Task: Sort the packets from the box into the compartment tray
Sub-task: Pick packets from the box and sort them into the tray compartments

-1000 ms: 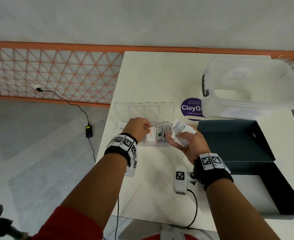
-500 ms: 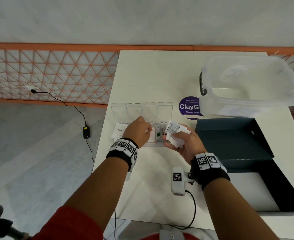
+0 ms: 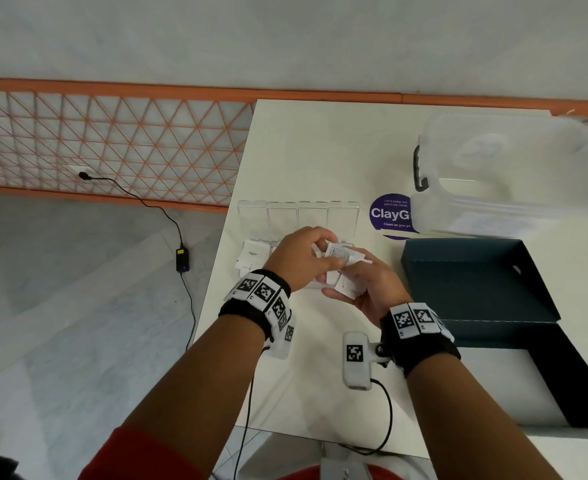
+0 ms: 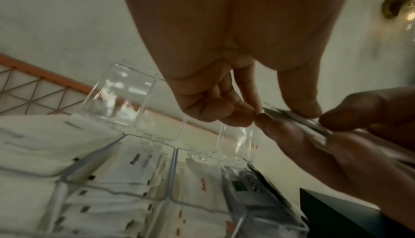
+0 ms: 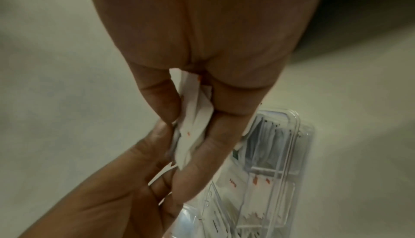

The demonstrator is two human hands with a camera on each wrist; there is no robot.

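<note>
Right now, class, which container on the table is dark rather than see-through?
The open cardboard box at the right: it is dark blue and opaque. The compartment tray by the hands and the lidded plastic tub behind the box are both clear.

Each forearm is bare, with a black wristband [image 3: 251,311] ringed by white tiles printed with black square codes; the right wristband [image 3: 420,344] matches it. A white camera block [image 3: 354,363] bearing one such code is bolted to the right band, and a thin black cable [image 3: 387,420] trails from it. A red sleeve [image 3: 140,459] shows at the lower left of the frame.
</note>
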